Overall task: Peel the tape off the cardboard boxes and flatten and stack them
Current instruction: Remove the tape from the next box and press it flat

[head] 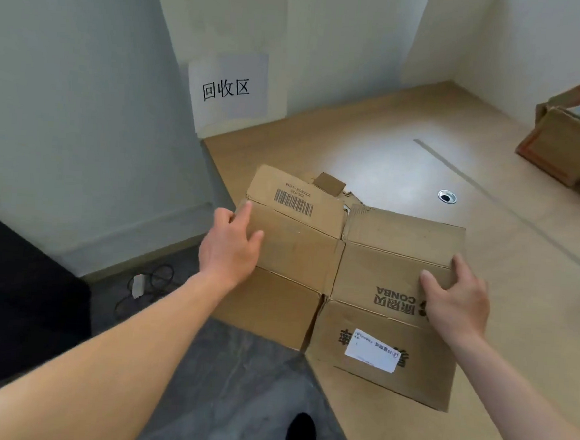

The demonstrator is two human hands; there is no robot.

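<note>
Cables [154, 279] on the grey floor, paper sign [227, 90] on the wall. My left hand [232, 246] has its fingers [246, 211] clamped on the left edge of the flattened box [297, 247]. It's creased brown cardboard with a white label [372, 354], lying on the wooden desk [389, 158] corner and overhanging it. My right hand [457, 303] grips the right edge. Another carton [561, 149] sits far right.

Recycling corner: 回收区 wall sign [227, 88].
</note>
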